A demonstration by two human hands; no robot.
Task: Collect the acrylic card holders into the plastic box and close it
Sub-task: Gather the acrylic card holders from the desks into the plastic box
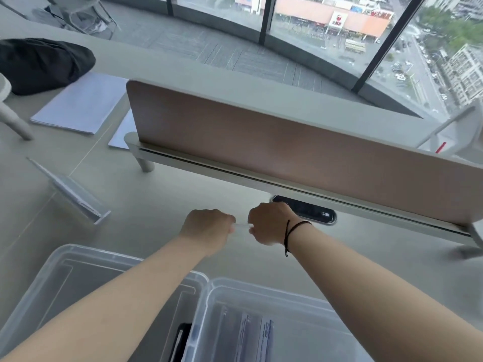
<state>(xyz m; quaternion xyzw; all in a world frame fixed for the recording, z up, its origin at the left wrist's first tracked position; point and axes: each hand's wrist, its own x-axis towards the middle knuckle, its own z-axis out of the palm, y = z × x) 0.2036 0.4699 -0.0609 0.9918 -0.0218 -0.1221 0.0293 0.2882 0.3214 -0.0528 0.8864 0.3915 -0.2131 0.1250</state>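
While the left hand (209, 229) and right hand (269, 222) both pinch a thin clear acrylic card holder (243, 225) between them, another card holder (74, 193) lies far left and the open plastic box (261, 296) sits nearer the body

High-rise office, a grey desk (156, 194) carried a brown divider screen (287, 142) just beyond the hands, papers (81, 103) far left, floor-to-ceiling windows (326, 27) overlooked city streets.

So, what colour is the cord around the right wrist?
Black. The thin cord loops the right wrist just behind the right hand, clearest in the head view.
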